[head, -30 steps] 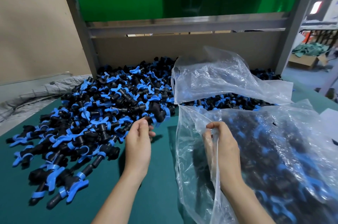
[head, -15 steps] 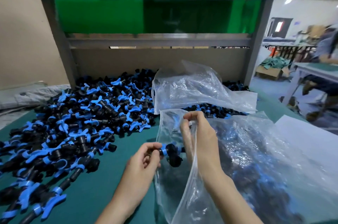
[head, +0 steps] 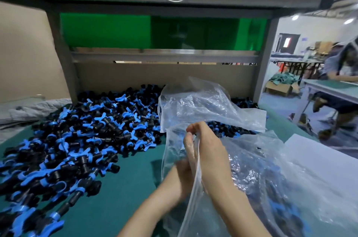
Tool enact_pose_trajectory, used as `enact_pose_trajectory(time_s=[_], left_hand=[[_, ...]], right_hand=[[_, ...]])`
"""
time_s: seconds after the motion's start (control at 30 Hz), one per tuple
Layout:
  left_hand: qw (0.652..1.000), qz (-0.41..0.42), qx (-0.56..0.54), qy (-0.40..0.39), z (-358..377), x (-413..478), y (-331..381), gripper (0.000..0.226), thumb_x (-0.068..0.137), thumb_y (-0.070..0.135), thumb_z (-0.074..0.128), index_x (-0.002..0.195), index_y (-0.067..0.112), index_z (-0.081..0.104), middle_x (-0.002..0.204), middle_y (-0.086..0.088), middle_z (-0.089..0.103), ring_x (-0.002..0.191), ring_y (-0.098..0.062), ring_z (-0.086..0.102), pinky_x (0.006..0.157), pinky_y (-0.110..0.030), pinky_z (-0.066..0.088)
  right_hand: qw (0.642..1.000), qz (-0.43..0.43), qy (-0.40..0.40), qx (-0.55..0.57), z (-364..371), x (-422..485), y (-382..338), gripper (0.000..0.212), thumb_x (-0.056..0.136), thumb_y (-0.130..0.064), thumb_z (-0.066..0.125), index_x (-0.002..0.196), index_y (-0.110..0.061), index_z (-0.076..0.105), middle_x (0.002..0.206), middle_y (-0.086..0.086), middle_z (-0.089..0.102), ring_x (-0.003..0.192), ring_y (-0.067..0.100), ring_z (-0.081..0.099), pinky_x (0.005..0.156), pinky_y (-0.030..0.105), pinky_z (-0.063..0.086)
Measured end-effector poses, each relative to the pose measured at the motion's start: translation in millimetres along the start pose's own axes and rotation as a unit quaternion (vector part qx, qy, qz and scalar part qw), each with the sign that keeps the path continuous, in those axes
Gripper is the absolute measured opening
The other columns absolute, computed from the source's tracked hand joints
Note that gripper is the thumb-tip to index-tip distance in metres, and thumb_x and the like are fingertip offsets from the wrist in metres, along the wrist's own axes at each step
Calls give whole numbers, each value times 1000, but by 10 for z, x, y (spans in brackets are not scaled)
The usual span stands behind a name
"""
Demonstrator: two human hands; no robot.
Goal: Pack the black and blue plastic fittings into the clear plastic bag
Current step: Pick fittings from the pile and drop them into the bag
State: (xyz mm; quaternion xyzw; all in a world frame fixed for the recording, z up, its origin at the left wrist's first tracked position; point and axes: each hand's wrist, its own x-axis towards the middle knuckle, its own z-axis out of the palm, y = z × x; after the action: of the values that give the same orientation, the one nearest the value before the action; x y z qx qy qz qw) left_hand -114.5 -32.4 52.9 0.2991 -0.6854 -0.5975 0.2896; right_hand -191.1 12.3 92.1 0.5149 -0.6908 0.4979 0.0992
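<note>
A big pile of black and blue plastic fittings (head: 87,136) covers the green table to the left. The clear plastic bag (head: 271,178) lies on the right, with dark and blue fittings showing through its film. My right hand (head: 209,151) pinches the bag's rim and holds the mouth up. My left hand (head: 182,174) reaches into that mouth; it is blurred behind the plastic, so I cannot tell whether it holds a fitting.
A second crumpled clear bag (head: 203,105) lies over more fittings behind my hands. A grey shelf frame (head: 62,58) and cardboard wall close the back. A white sheet (head: 319,159) lies at the right edge. A person (head: 341,74) sits at another table, far right.
My left hand picked a fitting from the pile's edge, carried it right, and has gone into the bag's mouth. My right hand raised the rim. The camera tilted up.
</note>
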Motion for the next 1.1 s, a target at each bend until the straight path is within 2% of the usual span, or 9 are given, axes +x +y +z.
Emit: enact_pose_trajectory(time_s=[0.1, 0.2, 0.27, 0.4, 0.5, 0.6, 0.8, 1.0, 1.1], left_hand=[[995, 13, 29, 91, -511, -102, -322, 18, 101, 7, 48, 107, 12, 64, 77, 4, 73, 62, -10, 62, 57, -21, 48], [964, 4, 182, 192, -973, -159, -645, 19, 101, 19, 46, 109, 29, 61, 77, 9, 69, 57, -7, 57, 58, -31, 49], [935, 8, 277, 221, -1096, -112, -754, 19, 102, 29, 43, 115, 34, 56, 79, 5, 65, 52, -3, 49, 49, -26, 39], [867, 6, 422, 264, -1036, 138, -728, 35, 102, 32, 38, 137, 25, 42, 126, 4, 56, 75, -10, 56, 61, -29, 41], [819, -17, 483, 310, -950, 278, -723, 49, 102, 32, 38, 148, 19, 24, 141, -1, 42, 59, -15, 56, 42, -27, 32], [794, -21, 500, 344, -934, 387, -726, 57, 100, 30, 38, 150, 17, 13, 149, -11, 26, 59, -21, 56, 41, -29, 33], [776, -49, 516, 359, -1031, 547, -717, 53, 102, 21, 41, 148, 19, 15, 145, -17, 33, 95, -31, 62, 60, -38, 45], [798, -15, 469, 378, -1078, 545, -699, 28, 102, 16, 43, 130, 20, 38, 122, -8, 47, 72, -26, 60, 57, -42, 51], [803, 85, 436, 398, -1058, 450, -667, 20, 103, 28, 40, 121, 20, 46, 109, -4, 53, 61, -19, 54, 45, -33, 39]], right_hand=[[999, 22, 1, 41, 207, -113, 111, 3, 98, -34, 51, 98, -36, 48, 71, -15, 57, 61, 5, 53, 59, 30, 43], [995, 75, -7, 58, 430, -281, 263, 4, 97, -34, 52, 97, -36, 49, 62, -8, 55, 56, 10, 50, 61, 38, 47], [991, 118, -21, 54, 539, -375, 383, 2, 97, -38, 51, 96, -38, 49, 66, -9, 57, 61, 12, 54, 63, 39, 49], [979, 186, -50, 65, 633, -435, 574, 6, 98, -37, 49, 93, -40, 49, 70, -12, 60, 66, 6, 56, 57, 29, 45], [980, 184, -51, 55, 648, -437, 595, 6, 98, -37, 48, 94, -42, 48, 71, -14, 60, 67, 10, 57, 58, 32, 46], [983, 169, -54, 35, 653, -441, 590, 1, 96, -39, 47, 95, -40, 46, 72, -12, 60, 69, 13, 57, 61, 36, 45], [986, 154, -56, 39, 619, -456, 571, 6, 98, -35, 48, 93, -37, 45, 63, -8, 56, 64, 13, 54, 60, 34, 46], [988, 141, -57, 37, 593, -459, 547, 5, 98, -36, 48, 94, -36, 45, 62, -5, 54, 61, 13, 53, 61, 34, 47], [988, 140, -56, 39, 588, -462, 546, 6, 98, -35, 47, 94, -37, 45, 59, -5, 54, 57, 12, 51, 57, 37, 44]])
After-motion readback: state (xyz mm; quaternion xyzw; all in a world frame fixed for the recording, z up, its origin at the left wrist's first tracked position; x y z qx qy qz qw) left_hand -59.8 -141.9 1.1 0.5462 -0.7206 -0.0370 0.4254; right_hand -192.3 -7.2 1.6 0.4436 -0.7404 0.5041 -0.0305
